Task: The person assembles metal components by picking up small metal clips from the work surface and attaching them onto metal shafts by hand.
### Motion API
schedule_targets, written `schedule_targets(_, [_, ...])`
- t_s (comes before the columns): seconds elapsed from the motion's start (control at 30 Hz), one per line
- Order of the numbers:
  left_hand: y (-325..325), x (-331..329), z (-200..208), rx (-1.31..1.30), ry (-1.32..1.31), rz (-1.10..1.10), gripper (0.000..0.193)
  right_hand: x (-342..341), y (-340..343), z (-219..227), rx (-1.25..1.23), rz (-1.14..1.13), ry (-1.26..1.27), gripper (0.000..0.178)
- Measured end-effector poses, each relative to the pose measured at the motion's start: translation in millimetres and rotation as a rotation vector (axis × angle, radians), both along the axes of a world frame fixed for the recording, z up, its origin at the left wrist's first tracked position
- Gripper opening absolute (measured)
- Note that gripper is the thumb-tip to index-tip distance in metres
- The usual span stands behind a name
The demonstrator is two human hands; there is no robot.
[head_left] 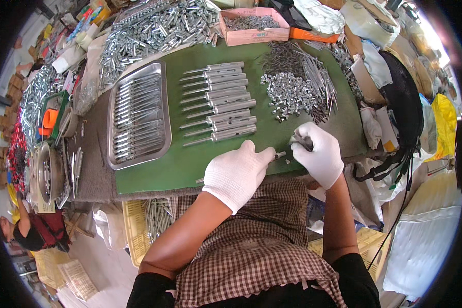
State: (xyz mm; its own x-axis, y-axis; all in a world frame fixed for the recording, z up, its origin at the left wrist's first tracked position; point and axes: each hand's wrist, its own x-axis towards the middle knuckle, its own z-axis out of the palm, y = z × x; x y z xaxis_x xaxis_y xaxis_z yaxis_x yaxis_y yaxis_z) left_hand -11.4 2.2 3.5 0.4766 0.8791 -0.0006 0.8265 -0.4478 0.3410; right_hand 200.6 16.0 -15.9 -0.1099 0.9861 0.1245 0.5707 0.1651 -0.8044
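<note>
My left hand (236, 172), in a white knit glove, is closed round a slim metal tool (279, 155) lying across the near edge of the green mat (149, 179). The tool's end pokes out past the fingers toward my right hand. My right hand (321, 154), also gloved, is raised just beside that end with thumb and fingers pinched; what sits between them is too small to tell. Beyond my left hand, several similar metal tools (233, 106) with thick tubular handles and thin shafts lie in a column. Past my right hand is a pile of small silver fittings (288, 96).
A steel tray (166, 110) of slim metal pieces lies at left. Thin dark pins (285, 57), long rods (319, 77) and short dark screws (321, 114) lie at right. Metal tubes (159, 33) and a pink box (255, 36) stand behind. Another person (38, 226) is far left.
</note>
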Motion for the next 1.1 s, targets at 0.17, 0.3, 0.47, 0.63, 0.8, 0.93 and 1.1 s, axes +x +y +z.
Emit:
schedule_targets(0.17, [0.7,1.6,0.7,-0.002,-0.005,-0.006,0.018,-9.6,-11.2,9.2,0.149,0.147,-0.12,0.013])
schedule_targets(0.3, [-0.2,0.3,-3.5,0.02,-0.031,-0.007,0.02,-15.7,-11.9,9.5,0.065,0.151,-0.247,0.018])
schedule_targets(0.47, [-4.8,-0.7,-0.8,0.016,-0.052,0.002,0.019,0.2,-15.3,10.5,0.092,-0.007,-0.226,0.023])
schedule_targets(0.63, [-1.5,-0.6,-1.5,0.004,-0.022,0.01,0.018,10.2,-9.5,-0.6,0.129,0.005,-0.266,0.02])
schedule_targets(0.8, [0.6,1.5,0.5,0.058,-0.048,-0.023,0.019,7.4,-7.2,14.8,0.16,0.133,-0.367,0.016])
schedule_targets(0.93, [2.8,-0.6,1.6,0.108,-0.035,-0.027,0.022,1.8,-2.9,-0.7,0.25,0.193,-0.413,0.017])
schedule_targets(1.1, [-2.6,-0.7,11.7,-0.013,0.051,0.002,0.022,2.0,-7.1,-6.2,0.054,0.266,-0.364,0.016])
